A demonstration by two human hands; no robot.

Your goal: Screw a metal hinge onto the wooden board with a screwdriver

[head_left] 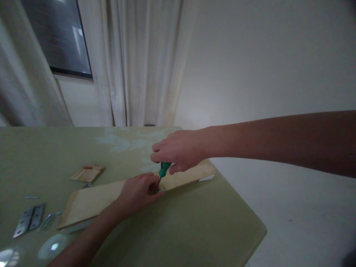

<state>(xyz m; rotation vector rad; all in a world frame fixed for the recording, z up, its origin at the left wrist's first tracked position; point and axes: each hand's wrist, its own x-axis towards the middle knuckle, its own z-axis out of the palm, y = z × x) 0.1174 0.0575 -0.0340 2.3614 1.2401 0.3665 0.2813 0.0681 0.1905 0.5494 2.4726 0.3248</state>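
Observation:
My right hand (180, 150) is closed round the green handle of a screwdriver (164, 169), whose shaft slants down and left. Its tip meets the near edge of a long pale wooden board (94, 200), by a small metal piece (163, 189) that looks like part of a hinge. My left hand (141, 191) lies over the board's middle, thumb and fingers pinched round the spot at the screwdriver's tip. What those fingers hold is hidden.
Left of the board lie a metal hinge (29, 219), several long screws (47, 221) and a single screw (31, 197). Behind it sits a small wooden piece (88, 172). The green-covered table (194, 230) ends at right; curtains (150, 63) hang behind.

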